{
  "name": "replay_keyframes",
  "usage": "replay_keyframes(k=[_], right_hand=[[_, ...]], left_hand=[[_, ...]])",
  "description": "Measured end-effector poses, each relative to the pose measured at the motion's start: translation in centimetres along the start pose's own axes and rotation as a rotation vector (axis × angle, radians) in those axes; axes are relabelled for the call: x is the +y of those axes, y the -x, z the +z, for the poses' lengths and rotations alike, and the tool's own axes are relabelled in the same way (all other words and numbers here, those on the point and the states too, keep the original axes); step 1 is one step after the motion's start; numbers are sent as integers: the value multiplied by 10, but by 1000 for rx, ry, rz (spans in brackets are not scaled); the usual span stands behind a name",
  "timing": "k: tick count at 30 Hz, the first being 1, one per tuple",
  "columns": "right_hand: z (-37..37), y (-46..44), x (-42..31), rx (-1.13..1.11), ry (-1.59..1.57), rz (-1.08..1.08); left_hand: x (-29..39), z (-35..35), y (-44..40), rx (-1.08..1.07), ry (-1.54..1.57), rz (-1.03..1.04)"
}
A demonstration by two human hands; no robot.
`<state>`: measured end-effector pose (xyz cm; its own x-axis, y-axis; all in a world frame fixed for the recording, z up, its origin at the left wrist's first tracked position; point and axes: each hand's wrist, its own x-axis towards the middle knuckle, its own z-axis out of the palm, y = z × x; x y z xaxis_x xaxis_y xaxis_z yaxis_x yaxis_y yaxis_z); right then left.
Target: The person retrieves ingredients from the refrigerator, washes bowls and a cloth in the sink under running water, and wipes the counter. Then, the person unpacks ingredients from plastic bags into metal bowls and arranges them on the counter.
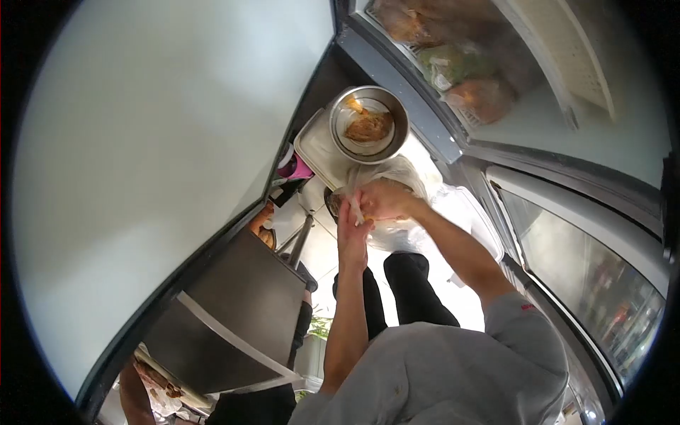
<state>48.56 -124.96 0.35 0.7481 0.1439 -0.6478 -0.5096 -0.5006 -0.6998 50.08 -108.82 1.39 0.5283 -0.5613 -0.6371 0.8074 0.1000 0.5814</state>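
Both of my hands meet at the gathered top of a clear plastic bag (400, 173). My left hand (352, 230) is raised with its fingers pressed round the twisted plastic. On its right, my right hand (386, 200) is closed on the same bag, fingers curled. The bag's contents are hard to make out. Just beyond the hands, a round metal bowl (370, 125) holds a brown piece of food (369, 127) and a smaller orange piece. The bowl rests on a pale lidded container (320, 150).
An open freezer compartment with bagged food (457, 65) is at the upper right. A large pale door panel (156, 142) fills the left. A metal cabinet (244, 304) stands lower left, near a co-worker's arm (134, 397). A glass door (588, 269) is at the right.
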Motion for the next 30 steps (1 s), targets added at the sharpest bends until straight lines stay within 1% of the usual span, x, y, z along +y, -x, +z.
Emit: replay_keyframes(k=[2, 4, 6, 8, 10, 12, 14, 15, 16, 17, 18, 19, 20, 21, 22, 23, 24, 25, 26, 27, 28, 29, 30], right_hand=[[-29, -15, 22, 401, -185, -147], [-51, -79, 100, 476, -74, 77], [-39, -118, 126, 771, 462, 53], [-34, -141, 125, 518, 559, 221], [-35, -154, 120, 529, 551, 334], [-45, -136, 102, 540, 311, 407], [-50, -106, 111, 838, 128, 84], [-55, -71, 94, 789, -300, 62], [-57, -23, 67, 711, -725, 46], [-51, 19, 49, 674, -853, -31], [-36, 54, 55, 574, -908, -79], [-24, 84, 61, 478, -957, -134], [-10, 102, 62, 412, -958, -72], [5, 110, 50, 422, -1092, -3], [21, 109, 53, 390, -1121, 33], [36, 101, 56, 405, -1084, -3], [49, 83, 59, 553, -794, -151], [68, 64, 78, 666, -761, -174], [71, 50, 85, 794, -395, -184], [70, 39, 87, 905, -25, -184], [65, 32, 82, 874, 25, -61], [60, 23, 75, 844, 73, 62], [55, 17, 71, 812, 118, 188]], left_hand=[[10, 2, -4, -4, 56, -10], [11, 2, -7, -34, 125, -6], [2, -1, -9, -97, 28, 45], [-11, 7, -9, -136, -124, 131], [-5, 15, -5, -143, -92, -16], [-5, 9, -9, -151, -107, 73], [1, 8, -10, -136, -88, 56], [3, 9, -10, -125, -75, 49], [-3, 12, -9, -113, -161, 107], [-18, 18, -8, -97, -245, 162], [-32, 26, -5, -81, -330, 216], [-43, 33, -3, -123, -257, 281], [-40, 39, -2, -115, -264, 281], [-37, 48, 2, -108, -271, 273], [-37, 55, 7, -104, -279, 263], [-42, 60, 8, -107, -252, 277], [-41, 66, 11, -99, -309, 266], [-35, 71, 14, -91, -368, 257], [-30, 72, 16, -86, -432, 244], [-38, 63, 8, -89, -376, 265], [-47, 55, -1, -93, -319, 286], [-37, 58, -3, -29, -181, 354], [-23, 54, -4, 40, -225, 200]])
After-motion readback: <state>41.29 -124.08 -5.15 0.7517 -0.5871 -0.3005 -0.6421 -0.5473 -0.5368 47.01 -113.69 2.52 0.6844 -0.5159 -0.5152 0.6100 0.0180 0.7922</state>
